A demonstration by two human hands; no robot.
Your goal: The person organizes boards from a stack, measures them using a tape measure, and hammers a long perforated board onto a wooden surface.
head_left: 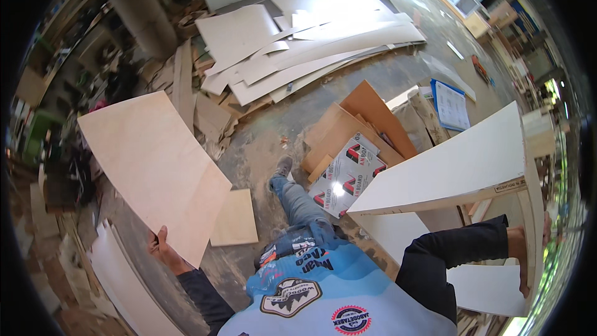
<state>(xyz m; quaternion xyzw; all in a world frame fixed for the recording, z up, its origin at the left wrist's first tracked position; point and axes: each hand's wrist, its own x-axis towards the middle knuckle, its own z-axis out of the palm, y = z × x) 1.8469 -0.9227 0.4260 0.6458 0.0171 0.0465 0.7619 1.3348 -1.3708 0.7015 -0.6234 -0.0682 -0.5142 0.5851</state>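
Setting: workshop w/ a dusty concrete floor (261, 149), littered w/ offcuts; pile of white sheets (311, 37) lay toward its far edge.
Left hand: the left hand (163, 246) gripped the near bottom corner of a pale plywood panel (152, 168), thumb on the top face, fingers wrapped under the edge.
Panel position: it was held off the floor on the person's left, tilted, long side running away from the body; a smaller ply square (235, 218) lay on the floor just beside its near edge.
Right hand: the right hand (521, 255) was pressed flat vs. the upright side of a white cabinet carcass (454, 168); fingers looked spread along the board, though whether the thumb hooked behind can't be told.
Carcass: open white box at the person's right, top board sloping, inner shelf board below it.
Floor btw.: brown boards (360, 118) and a printed carton (348, 174) sat near the person's forward foot (283, 165).
Doing it well (judgement): one-corner grip gives poor control of a wide sheet, so keeping the wrist firm and the panel edge clear of floor clutter would matter; steady the carcass w/ the right palm; watch footing near the carton.
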